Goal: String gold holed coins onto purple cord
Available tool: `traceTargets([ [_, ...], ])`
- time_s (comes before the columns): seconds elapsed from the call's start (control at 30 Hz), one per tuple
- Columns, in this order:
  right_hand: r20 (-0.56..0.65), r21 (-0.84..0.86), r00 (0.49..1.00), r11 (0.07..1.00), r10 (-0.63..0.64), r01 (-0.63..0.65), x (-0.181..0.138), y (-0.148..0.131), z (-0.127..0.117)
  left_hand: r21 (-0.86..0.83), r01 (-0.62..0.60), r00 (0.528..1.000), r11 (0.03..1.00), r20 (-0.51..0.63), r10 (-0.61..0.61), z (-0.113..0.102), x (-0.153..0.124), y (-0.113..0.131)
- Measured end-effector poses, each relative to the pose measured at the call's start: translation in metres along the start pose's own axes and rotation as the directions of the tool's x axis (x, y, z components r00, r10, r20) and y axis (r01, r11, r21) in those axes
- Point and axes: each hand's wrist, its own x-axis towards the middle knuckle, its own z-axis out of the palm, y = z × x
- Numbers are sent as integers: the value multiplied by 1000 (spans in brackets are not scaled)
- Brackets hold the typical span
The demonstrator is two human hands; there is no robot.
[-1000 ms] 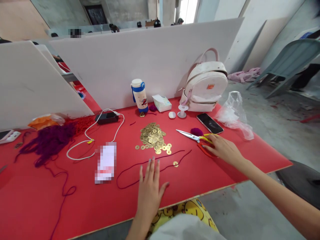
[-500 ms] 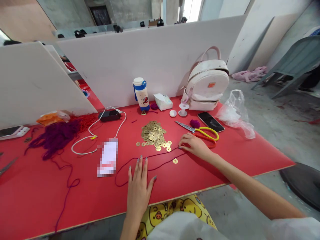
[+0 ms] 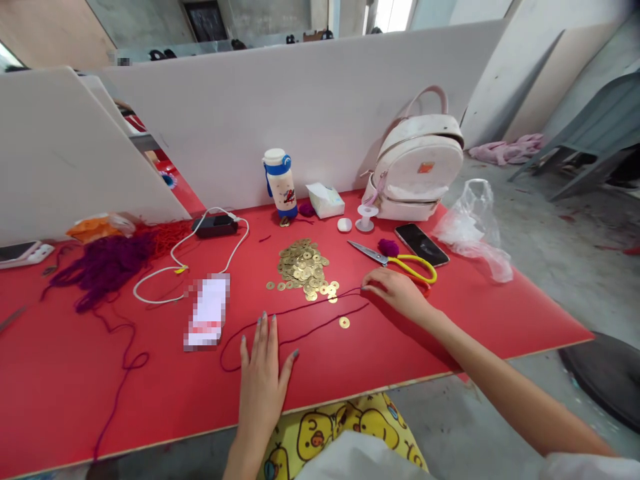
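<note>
Head view: right of centre, string [image 3: 327,325] is pinched by the right hand [image 3: 395,292]; lower middle, the left hand [image 3: 261,373] is spread flat. Coins [image 3: 303,267] could be scattered by tugging.

Left hand [image 3: 260,380]: we see it flat, fingers spread, across the looped purple cord [image 3: 300,308].
Right hand [image 3: 393,291]: we read its fingertips as pinched on one cord end.
Coins [image 3: 303,267]: we note a brass-coloured heap beyond the cord, one holed coin [image 3: 345,323] apart.
Scissors [image 3: 370,251]: yellow-and-red handles, just beyond the right hand.
Table [image 3: 360,360]: red; bottle [image 3: 280,183] and backpack [image 3: 417,167] at back.
</note>
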Motion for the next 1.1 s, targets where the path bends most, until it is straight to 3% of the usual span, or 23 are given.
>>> traceTargets([
  [0.07,1,58,1000,998,13,-13,3,-7,-1,-129,-56,998,990,-41,51,-9,15,6],
  [0.17,-18,153,999,987,-52,54,16,-21,3,-268,-255,966,929,-103,235,-16,56,24],
  [0.27,-85,248,986,955,-145,162,38,-34,13,-393,-360,932,846,-120,342,-6,106,42],
  [0.3,-124,282,979,941,-159,189,46,-36,17,-454,-347,937,821,-136,321,1,121,46],
  [0.43,-271,432,959,880,-82,197,72,-35,34,-717,-99,990,690,-138,-1,32,161,43],
  [0.57,-320,554,947,816,29,162,79,-23,54,-813,-70,992,577,-116,-42,50,165,27],
  [0.7,-246,653,966,751,79,104,79,-13,65,-852,-80,994,518,-107,-22,54,160,20],
  [0.8,-195,680,976,730,98,63,80,-11,65,-884,-7,999,468,-27,-37,51,161,21],
  [0.9,-179,588,983,805,41,74,81,-13,61,-894,64,998,443,48,-48,48,164,22],
  [1.0,-161,455,985,882,-57,125,81,-15,59,-869,51,999,493,35,-41,47,165,22],
  [1.1,-125,403,985,901,-121,162,81,-15,60,-852,9,1000,523,3,-12,46,165,22],
])
